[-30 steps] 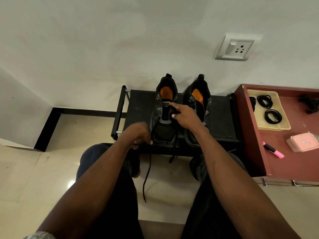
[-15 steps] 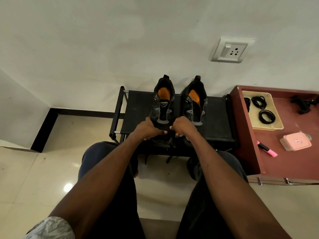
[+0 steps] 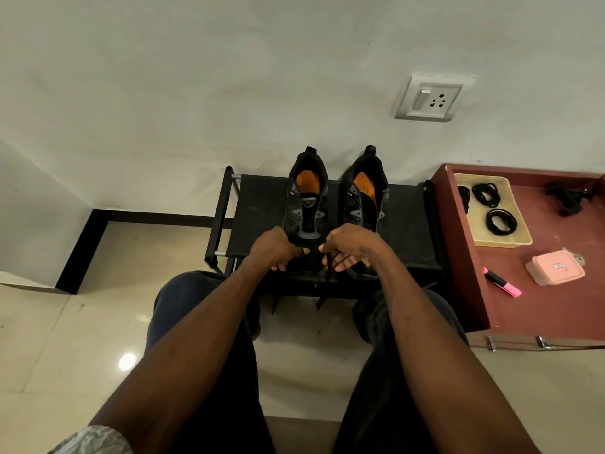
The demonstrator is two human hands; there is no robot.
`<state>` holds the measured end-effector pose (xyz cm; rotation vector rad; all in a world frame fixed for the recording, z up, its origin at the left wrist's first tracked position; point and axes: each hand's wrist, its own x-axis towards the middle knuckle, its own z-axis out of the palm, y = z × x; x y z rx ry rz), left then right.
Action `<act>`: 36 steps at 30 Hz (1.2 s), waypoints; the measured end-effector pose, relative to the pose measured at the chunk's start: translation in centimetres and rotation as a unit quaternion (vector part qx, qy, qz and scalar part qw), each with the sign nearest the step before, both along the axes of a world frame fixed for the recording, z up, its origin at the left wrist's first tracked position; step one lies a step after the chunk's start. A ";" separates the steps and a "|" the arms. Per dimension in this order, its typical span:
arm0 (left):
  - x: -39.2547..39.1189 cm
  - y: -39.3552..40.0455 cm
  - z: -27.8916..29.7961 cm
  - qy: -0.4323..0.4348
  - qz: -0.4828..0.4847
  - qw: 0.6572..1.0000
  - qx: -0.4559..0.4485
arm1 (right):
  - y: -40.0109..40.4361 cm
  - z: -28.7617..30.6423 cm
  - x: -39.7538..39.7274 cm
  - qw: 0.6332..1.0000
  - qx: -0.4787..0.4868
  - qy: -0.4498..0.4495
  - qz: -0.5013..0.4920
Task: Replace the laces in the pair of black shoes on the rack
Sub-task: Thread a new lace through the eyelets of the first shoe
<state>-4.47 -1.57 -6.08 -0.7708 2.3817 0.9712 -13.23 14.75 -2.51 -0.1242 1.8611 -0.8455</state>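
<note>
Just beyond the fingertips of both hands, the left black shoe (image 3: 307, 204) is seen standing on the black rack (image 3: 258, 211), its heel toward the wall and its orange insole exposed. The left hand (image 3: 278, 249) is placed at the near left side of this shoe's toe, its fingers (image 3: 281, 266) curled downward; whether a lace end is pinched there cannot be told. The right hand (image 3: 347, 247) is held at the near right side of the same toe, fingers curled, and a black lace (image 3: 328, 273) is seen passing through them and hanging down over the front edge of the rack toward the floor. The thumbs of the two hands are almost touching above the toe cap. Beyond the right hand's knuckles, the right black shoe (image 3: 366, 198) is set beside the first, partly hidden by that hand. No lace is seen threaded through the upper eyelets of either shoe.

Well to the right of the right hand, a reddish counter (image 3: 556, 306) is seen. On it a beige tray (image 3: 514, 237) holds coiled black laces (image 3: 501, 221), and nearer the person lie a pink box (image 3: 555, 268) and a pink marker (image 3: 502, 282). A wall socket (image 3: 429, 98) is mounted on the wall above the shoes.
</note>
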 end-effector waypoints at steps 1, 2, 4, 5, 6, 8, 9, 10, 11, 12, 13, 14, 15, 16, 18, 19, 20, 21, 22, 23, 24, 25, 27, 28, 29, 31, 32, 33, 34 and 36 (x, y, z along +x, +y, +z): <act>0.0 -0.1 0.1 0.008 -0.001 1.000 -0.005 | 0.1 0.0 0.0 1.000 0.000 -0.001 0.006; 0.1 -0.1 0.2 0.013 -0.003 1.000 -0.010 | 0.1 0.0 0.0 1.000 -0.007 -0.003 0.016; 0.2 -0.1 0.3 0.023 -0.016 1.000 -0.008 | 0.3 0.3 0.1 0.999 -0.044 -0.011 0.030; 0.2 0.0 0.3 0.026 -0.022 0.999 -0.005 | 0.4 0.3 0.1 0.997 -0.064 -0.016 0.027; 0.1 0.0 0.4 0.026 -0.025 0.999 -0.001 | 0.6 0.2 0.2 0.997 -0.078 -0.019 0.017; 0.0 -0.2 0.6 0.021 -0.021 0.999 0.020 | 0.8 -0.3 0.5 0.997 -0.079 -0.018 -0.008; -0.1 -0.3 0.7 0.021 -0.011 0.999 0.035 | 0.8 -0.7 0.7 0.997 -0.067 -0.010 -0.021; -0.1 -0.4 0.9 0.024 0.002 0.999 0.049 | 0.7 -1.2 0.9 0.998 -0.048 0.008 -0.032; 0.0 -0.5 1.1 0.025 0.009 0.998 0.058 | 0.7 -1.7 1.0 0.998 -0.025 0.038 -0.041; 0.0 -0.6 1.3 0.023 0.007 0.998 0.066 | 0.7 -2.0 0.9 0.996 -0.001 0.072 -0.047; 0.1 -0.8 1.3 0.017 0.003 0.997 0.070 | 0.7 -2.1 0.8 0.994 0.020 0.098 -0.048; 0.2 -0.9 1.4 0.015 0.005 0.997 0.073 | 0.7 -2.0 0.7 0.992 0.032 0.108 -0.051; 0.3 -1.0 1.4 0.016 0.017 0.996 0.085 | 0.7 -1.9 0.6 0.993 0.033 0.100 -0.059; 0.4 -1.1 1.3 0.017 0.032 0.994 0.105 | 0.8 -1.7 0.7 0.993 0.026 0.088 -0.067; 0.6 -1.2 1.2 0.017 0.060 0.989 0.132 | 0.7 -2.0 1.0 0.991 0.015 0.110 -0.068; 0.7 -1.3 1.2 0.020 0.064 0.988 0.137 | 0.6 -2.5 1.2 0.984 0.023 0.169 -0.055; 0.7 -1.3 1.3 0.025 0.064 0.988 0.141 | 0.5 -3.1 1.5 0.967 0.034 0.247 -0.044; 0.8 -1.2 1.4 0.026 0.064 0.987 0.142 | 0.3 -3.5 1.9 0.948 0.034 0.313 -0.041; 0.9 -1.2 1.5 0.028 0.066 0.988 0.139 | 0.1 -3.7 2.2 0.936 0.021 0.349 -0.042; 0.9 -1.2 1.5 0.030 0.067 0.988 0.138 | -0.3 -3.7 2.3 0.930 0.003 0.364 -0.045; 0.9 -1.1 1.2 0.030 0.071 0.988 0.136 | -0.7 -3.5 2.3 0.929 -0.008 0.369 -0.042; 0.9 -1.0 1.2 0.032 0.077 0.988 0.131 | -1.2 -3.3 2.0 0.930 -0.013 0.366 -0.037; 0.9 -0.8 1.0 0.046 0.077 0.991 0.101 | -2.2 -3.0 1.4 0.940 -0.010 0.340 -0.022; 1.0 -0.8 1.0 0.050 0.059 0.994 0.078 | -2.6 -3.0 1.1 0.944 0.001 0.329 -0.011; 1.1 -0.7 1.0 0.053 0.039 0.996 0.061 | -2.8 -3.1 0.9 0.946 0.011 0.325 -0.004; 1.2 -0.4 0.9 0.068 0.048 0.995 0.062 | -2.9 -3.5 0.6 0.945 0.027 0.327 -0.010; 1.4 -0.5 0.6 0.077 0.066 0.992 0.070 | -2.9 -3.4 0.5 0.943 0.032 0.330 -0.016; 1.6 -0.5 0.4 0.085 0.079 0.991 0.071 | -2.9 -3.3 0.5 0.943 0.036 0.331 -0.017; 1.9 -0.5 0.2 0.096 0.089 0.989 0.073 | -2.9 -3.2 0.6 0.942 0.040 0.334 -0.014; 2.5 -0.7 -0.4 0.114 0.097 0.985 0.091 | -3.2 -3.0 0.7 0.937 0.052 0.346 -0.001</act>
